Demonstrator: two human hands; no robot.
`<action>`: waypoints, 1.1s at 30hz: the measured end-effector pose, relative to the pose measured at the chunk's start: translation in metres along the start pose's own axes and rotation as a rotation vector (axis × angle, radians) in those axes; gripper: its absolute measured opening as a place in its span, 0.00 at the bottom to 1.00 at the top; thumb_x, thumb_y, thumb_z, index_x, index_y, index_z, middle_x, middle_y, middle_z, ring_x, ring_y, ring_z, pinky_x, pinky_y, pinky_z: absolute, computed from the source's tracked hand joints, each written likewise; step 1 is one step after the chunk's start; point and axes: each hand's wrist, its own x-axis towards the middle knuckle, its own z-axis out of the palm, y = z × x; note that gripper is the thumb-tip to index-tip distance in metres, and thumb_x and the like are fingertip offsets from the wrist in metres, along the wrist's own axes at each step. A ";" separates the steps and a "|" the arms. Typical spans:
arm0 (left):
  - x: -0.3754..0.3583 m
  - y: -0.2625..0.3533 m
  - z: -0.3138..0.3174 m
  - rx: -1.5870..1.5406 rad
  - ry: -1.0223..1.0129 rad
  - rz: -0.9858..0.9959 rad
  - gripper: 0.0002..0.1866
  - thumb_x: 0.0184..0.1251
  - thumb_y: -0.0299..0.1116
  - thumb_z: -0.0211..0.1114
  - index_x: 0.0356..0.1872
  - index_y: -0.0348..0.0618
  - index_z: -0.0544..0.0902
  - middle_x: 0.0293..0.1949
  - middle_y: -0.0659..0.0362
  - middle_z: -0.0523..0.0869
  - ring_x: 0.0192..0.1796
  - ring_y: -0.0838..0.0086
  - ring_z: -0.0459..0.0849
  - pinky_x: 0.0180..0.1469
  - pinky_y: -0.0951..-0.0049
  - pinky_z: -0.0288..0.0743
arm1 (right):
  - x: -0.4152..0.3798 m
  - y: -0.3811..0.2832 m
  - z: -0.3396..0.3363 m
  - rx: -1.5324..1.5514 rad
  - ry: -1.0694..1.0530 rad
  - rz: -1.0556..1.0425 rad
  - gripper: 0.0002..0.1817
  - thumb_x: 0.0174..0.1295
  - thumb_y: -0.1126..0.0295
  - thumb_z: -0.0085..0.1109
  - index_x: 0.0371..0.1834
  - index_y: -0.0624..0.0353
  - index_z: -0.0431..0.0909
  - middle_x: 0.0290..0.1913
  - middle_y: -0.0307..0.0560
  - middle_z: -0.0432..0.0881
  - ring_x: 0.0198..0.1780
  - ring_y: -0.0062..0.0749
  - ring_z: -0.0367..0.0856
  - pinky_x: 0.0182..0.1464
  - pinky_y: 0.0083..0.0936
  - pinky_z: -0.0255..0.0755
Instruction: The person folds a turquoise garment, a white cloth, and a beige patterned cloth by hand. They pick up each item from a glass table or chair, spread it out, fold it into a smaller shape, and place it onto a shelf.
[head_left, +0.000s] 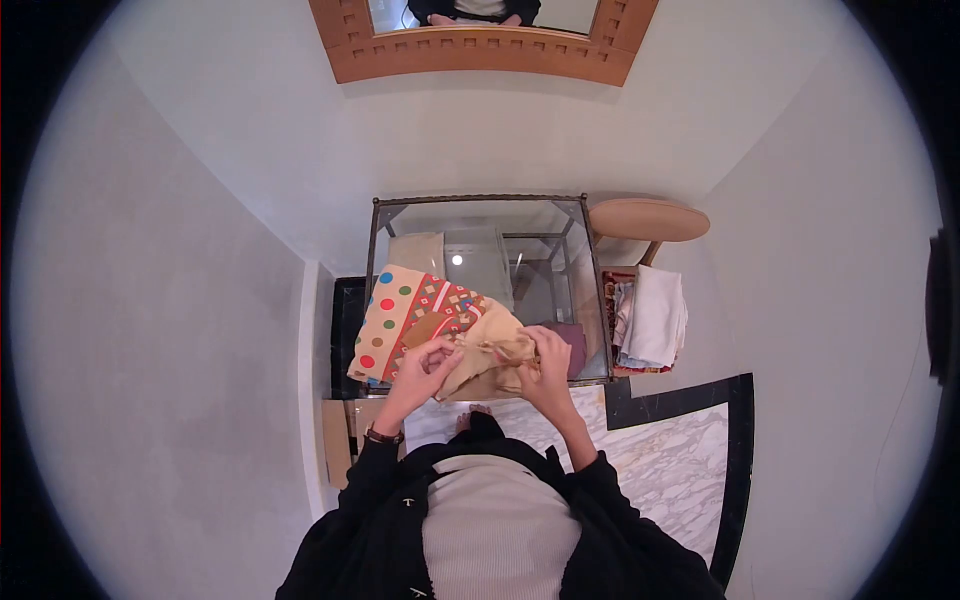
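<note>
A beige fabric cover with coloured dots and a red patterned band, much like a cushion cover, lies over the front left of the glass table. Its plain beige end is bunched up between my two hands. My left hand pinches the gathered cloth on its left side, fingertips closed on the fabric. On the other side my right hand grips the crumpled edge between thumb and fingers. A mauve folded cloth rests on the table just beyond my right hand, partly hidden by it.
The glass table has a dark metal frame. Right of it, a chair carries a stack of folded cloths. A wood-framed mirror hangs on the wall ahead. Cardboard stands at the lower left, beside the wall.
</note>
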 end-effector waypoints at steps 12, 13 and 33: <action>-0.010 0.034 0.033 0.488 -0.025 0.263 0.06 0.60 0.24 0.65 0.37 0.34 0.79 0.28 0.58 0.75 0.30 0.75 0.76 0.33 0.77 0.70 | 0.006 -0.032 -0.007 0.180 -0.121 -0.037 0.13 0.54 0.65 0.69 0.41 0.54 0.80 0.39 0.37 0.81 0.43 0.32 0.77 0.50 0.30 0.63; -0.011 0.036 0.035 0.491 -0.021 0.255 0.06 0.60 0.23 0.65 0.36 0.34 0.78 0.28 0.57 0.75 0.30 0.73 0.77 0.33 0.75 0.71 | 0.004 -0.033 -0.007 0.191 -0.121 -0.007 0.12 0.54 0.66 0.70 0.40 0.55 0.80 0.40 0.38 0.81 0.44 0.33 0.78 0.49 0.29 0.64; 0.001 0.008 0.045 0.348 -0.288 0.059 0.10 0.66 0.28 0.61 0.45 0.36 0.78 0.37 0.54 0.81 0.35 0.66 0.84 0.42 0.71 0.78 | -0.012 -0.005 -0.042 0.329 -0.167 0.053 0.09 0.58 0.70 0.66 0.41 0.58 0.83 0.34 0.44 0.81 0.40 0.36 0.77 0.48 0.29 0.69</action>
